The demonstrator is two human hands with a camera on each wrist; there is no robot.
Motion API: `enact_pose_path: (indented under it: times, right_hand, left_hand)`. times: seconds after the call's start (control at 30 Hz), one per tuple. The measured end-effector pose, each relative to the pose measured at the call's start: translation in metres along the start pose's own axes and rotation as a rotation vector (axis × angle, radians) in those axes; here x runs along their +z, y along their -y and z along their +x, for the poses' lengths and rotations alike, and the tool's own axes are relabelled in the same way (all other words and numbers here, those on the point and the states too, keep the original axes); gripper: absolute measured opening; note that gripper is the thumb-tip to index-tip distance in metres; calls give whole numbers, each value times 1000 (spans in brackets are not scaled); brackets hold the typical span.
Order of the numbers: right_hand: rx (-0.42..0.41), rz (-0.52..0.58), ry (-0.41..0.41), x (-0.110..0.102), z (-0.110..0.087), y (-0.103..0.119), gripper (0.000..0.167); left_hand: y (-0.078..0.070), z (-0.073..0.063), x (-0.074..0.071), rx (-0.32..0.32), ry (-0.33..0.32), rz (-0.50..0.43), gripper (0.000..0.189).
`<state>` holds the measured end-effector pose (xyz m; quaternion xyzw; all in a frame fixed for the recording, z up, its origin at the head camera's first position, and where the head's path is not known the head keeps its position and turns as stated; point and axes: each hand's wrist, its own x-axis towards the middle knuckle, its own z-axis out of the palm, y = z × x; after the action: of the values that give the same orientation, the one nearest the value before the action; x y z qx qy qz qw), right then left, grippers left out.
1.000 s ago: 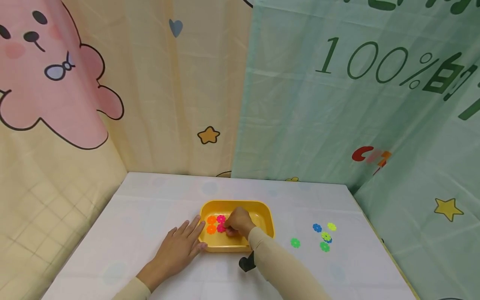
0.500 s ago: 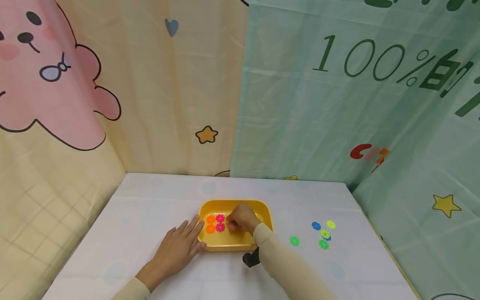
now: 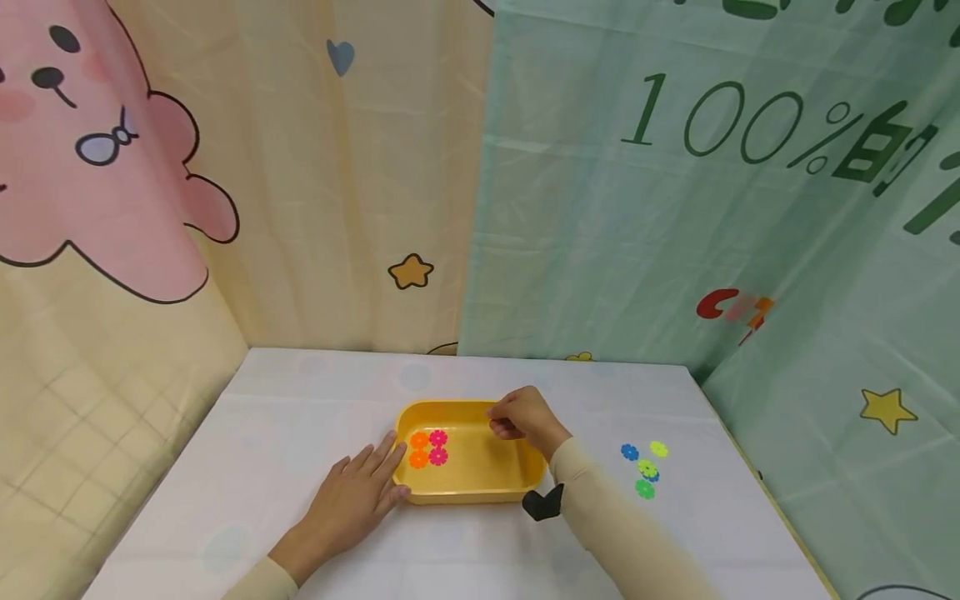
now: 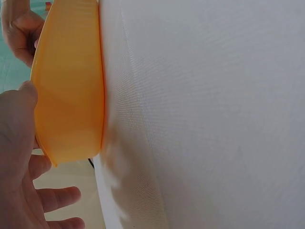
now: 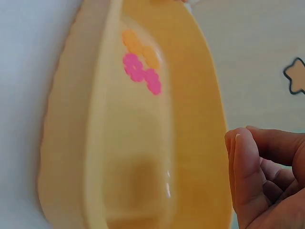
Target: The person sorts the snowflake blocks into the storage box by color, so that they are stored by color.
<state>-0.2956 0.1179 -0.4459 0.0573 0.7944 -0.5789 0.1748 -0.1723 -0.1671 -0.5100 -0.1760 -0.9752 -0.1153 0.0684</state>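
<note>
A yellow tray (image 3: 480,492) stands on the white table, with two orange flower-shaped plastic discs (image 3: 418,449) and two pink ones (image 3: 438,447) in its left part. My left hand (image 3: 354,498) rests against the tray's left end, fingers stretched out; in the left wrist view the thumb (image 4: 27,95) touches the rim. Over the tray's back right rim is my right hand (image 3: 525,417). Its thumb and forefinger (image 5: 243,143) meet at the tips, the other fingers curled, and nothing shows between them.
Several loose discs lie right of the tray: blue (image 3: 629,452), yellow (image 3: 658,449) and green (image 3: 645,489), some overlapping. A black heart-shaped piece (image 3: 543,502) hangs beside the right sleeve (image 3: 622,525). Printed curtains (image 3: 360,192) stand behind the table.
My right hand has risen from beside the pink discs and moved right to the tray's back rim. The sleeve now covers the spot of the nearer green disc. The left hand stays put.
</note>
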Motion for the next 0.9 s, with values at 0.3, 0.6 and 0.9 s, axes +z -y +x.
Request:
enact_pose_path:
  times: [0.3,0.6,0.9]
  right_hand:
    - [17,-46,-105,-60,-8,-1,18]
    - [52,-43,-181,-133,-14,-28,23]
    - [60,-42,-252,-191,-27,-58,25]
  left_hand:
    - [1,-1,0,0,-4,16,69]
    - [0,0,1,-3,-9,0,70]
    - [0,2,0,2,11,-18,72]
